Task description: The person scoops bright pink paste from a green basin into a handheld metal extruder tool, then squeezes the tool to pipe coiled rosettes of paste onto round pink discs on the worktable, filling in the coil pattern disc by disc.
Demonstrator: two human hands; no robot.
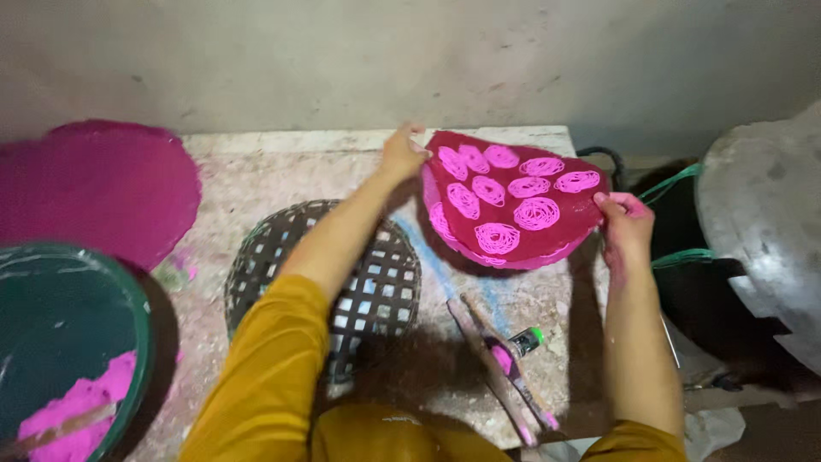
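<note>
Both hands, left [402, 154] and right [624, 224], grasp a magenta tray [513, 244] of pink coils [536, 213] at upper centre, above a stained stone tabletop [256, 180] against a bare grey wall [342, 60].

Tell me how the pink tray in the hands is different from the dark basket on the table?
The pink tray is held tilted by the left hand and right hand; the dark basket lies dome-up on the table, untouched. The tray carries pink noodle-like coils; the basket carries nothing. The basket has open gaps; the tray shows none. Both are roundish.
</note>
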